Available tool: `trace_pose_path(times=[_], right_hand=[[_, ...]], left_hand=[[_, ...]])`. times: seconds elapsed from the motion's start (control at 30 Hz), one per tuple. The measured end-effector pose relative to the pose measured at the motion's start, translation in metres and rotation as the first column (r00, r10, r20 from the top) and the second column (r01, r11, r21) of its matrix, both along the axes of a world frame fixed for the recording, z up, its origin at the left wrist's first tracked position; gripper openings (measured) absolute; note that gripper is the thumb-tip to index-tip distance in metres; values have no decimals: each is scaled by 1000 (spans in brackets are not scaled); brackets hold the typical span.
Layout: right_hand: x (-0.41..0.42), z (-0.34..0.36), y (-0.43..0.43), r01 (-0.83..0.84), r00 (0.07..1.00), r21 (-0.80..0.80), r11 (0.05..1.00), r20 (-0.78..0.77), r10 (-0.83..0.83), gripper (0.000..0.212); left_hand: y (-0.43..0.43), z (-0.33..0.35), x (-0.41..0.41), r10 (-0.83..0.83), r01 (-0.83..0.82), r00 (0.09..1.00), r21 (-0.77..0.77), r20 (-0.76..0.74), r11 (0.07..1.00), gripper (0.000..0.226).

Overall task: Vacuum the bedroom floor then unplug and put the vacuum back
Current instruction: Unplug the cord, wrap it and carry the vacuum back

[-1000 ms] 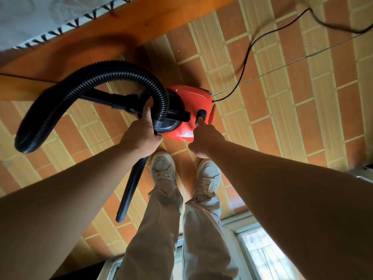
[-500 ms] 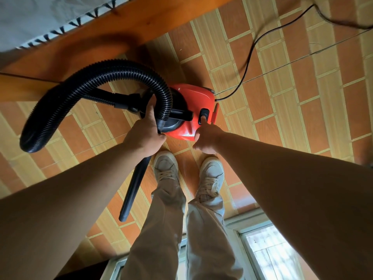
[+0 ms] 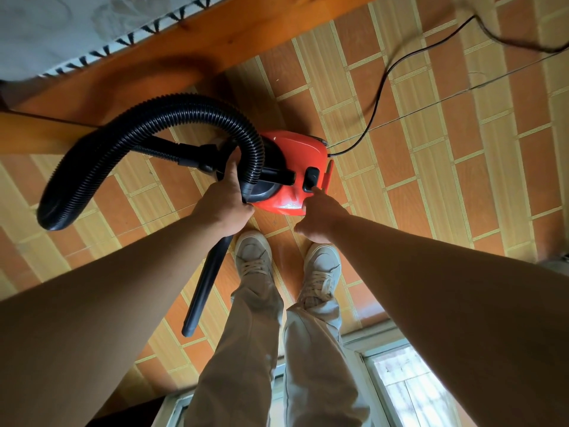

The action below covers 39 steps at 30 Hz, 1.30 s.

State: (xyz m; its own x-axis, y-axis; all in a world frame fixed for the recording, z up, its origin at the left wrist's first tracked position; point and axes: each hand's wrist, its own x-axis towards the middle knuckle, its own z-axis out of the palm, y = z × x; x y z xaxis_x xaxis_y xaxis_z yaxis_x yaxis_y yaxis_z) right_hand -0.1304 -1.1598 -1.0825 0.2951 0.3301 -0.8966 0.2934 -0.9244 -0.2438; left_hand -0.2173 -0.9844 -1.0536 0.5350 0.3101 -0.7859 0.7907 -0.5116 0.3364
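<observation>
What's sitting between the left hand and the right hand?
In the head view, the near end of the red vacuum body lies between the left hand, gripping the black wand, and the right hand, whose index finger touches the switch.

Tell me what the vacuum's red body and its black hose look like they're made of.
Red body: likely hard moulded plastic, glossy, with highlights on its smooth curves. Black hose: seemingly flexible ribbed plastic, duller sheen, bent in a loop.
</observation>
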Motion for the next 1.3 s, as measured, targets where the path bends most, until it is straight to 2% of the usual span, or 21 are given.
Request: trace_pose_path(times=[0.13,0.37,0.53,0.63,0.87,1.2,1.3], right_hand=[[-9,7,3,101,994,63,993,35,-103,49],[-26,21,21,154,988,138,978,2,-156,51],[-40,36,40,173,985,188,967,-61,-164,48],[-50,43,50,170,985,199,965,-76,-158,45],[-70,52,68,178,980,188,966,-126,-156,44],[-92,58,95,130,985,203,971,-137,-103,46],[-99,55,106,103,992,237,966,-96,-82,42]], left_hand=[[3,-2,-4,62,-60,996,-28,69,998,106],[4,0,-29,196,-190,957,-48,213,981,97],[19,8,-62,409,-391,849,-122,336,912,75],[29,15,-81,500,-484,788,-140,359,864,67],[60,34,-111,563,-590,709,-79,424,803,45],[87,64,-119,768,-820,456,-123,450,559,38],[94,69,-117,866,-874,292,-255,406,414,47]])
